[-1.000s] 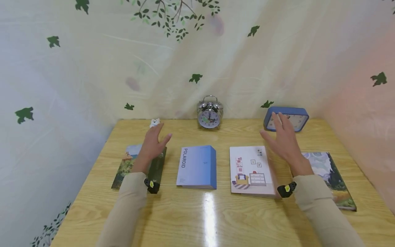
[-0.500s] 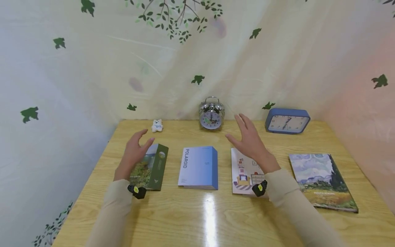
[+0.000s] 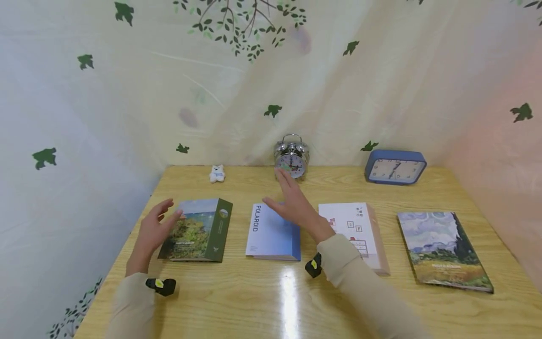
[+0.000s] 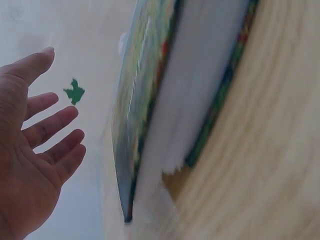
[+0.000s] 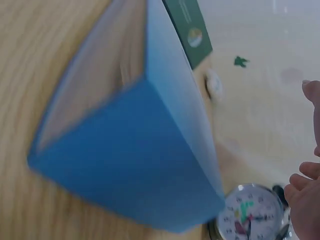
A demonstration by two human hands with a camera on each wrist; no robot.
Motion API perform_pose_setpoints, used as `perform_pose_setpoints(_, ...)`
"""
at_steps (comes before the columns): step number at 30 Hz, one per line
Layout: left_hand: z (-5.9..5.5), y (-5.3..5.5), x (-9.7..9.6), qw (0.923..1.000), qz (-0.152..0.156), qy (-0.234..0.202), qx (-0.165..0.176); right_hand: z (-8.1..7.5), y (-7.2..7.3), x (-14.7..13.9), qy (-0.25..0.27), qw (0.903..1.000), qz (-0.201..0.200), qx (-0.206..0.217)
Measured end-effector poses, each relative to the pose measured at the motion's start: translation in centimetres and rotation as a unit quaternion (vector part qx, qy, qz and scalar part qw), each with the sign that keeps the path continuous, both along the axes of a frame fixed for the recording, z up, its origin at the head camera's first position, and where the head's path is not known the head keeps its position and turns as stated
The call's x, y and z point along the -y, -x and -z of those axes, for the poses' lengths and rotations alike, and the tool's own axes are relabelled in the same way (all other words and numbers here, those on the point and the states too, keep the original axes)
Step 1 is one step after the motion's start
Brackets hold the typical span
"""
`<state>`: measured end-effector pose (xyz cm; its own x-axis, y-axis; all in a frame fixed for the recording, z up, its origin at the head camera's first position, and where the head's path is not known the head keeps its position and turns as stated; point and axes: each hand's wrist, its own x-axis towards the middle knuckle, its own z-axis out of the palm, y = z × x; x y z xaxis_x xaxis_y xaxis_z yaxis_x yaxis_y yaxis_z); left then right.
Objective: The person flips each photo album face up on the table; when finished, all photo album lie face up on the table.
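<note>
My left hand [image 3: 154, 227] hovers at the left edge of a photo album with a green spine [image 3: 196, 230], its fingers spread and nothing in them. In the left wrist view that album [image 4: 145, 100] shows its page edges and landscape cover beside the relaxed hand. My right hand [image 3: 294, 202] is over the blue POLAROID album [image 3: 271, 240], covering its upper right part, fingers extended and holding nothing. The right wrist view shows the blue album's spine [image 5: 135, 155] close by, with part of the right hand [image 5: 306, 195] at the right edge.
A white album with drawn furniture [image 3: 347, 226] and a painted-landscape album [image 3: 444, 249] lie to the right. Along the back stand a white bear figurine [image 3: 217, 173], a silver twin-bell alarm clock [image 3: 292, 155] and a blue rectangular clock [image 3: 395, 167]. A patterned curtain [image 3: 233, 94] hangs behind.
Both hands have moved left. My right hand has passed from near the blue clock, across the white album, to the POLAROID album. My left hand has drawn back toward me. The objects stay put.
</note>
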<state>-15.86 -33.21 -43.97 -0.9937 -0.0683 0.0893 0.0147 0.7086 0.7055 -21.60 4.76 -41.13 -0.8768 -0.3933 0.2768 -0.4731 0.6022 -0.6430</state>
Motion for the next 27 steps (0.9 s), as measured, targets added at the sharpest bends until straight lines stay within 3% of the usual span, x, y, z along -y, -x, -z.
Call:
perform_pose_setpoints(7, 0.4, -1.3, 1.5, 0.9996, -0.009, 0.006, 0.026, 0.8, -1.1, 4.8, -0.001, 0.9986, -0.034, 0.04)
perform_pose_setpoints(14, 1.1, -1.7, 2.2, 0.9992, 0.011, 0.027, 0.028, 1.8, -3.4, 9.5, 0.019, 0.9928, -0.063, 0.1)
perform_pose_setpoints(22, 1.7, -1.9, 2.0, 0.9975, 0.023, 0.039, 0.053, 3.1, -6.9, 13.6, 0.016, 0.982, -0.072, 0.174)
perform_pose_setpoints(27, 2.1, -1.8, 1.5, 0.9966, 0.021, 0.054, 0.059, 3.9, -8.3, 14.9, 0.001, 0.9771, -0.049, 0.207)
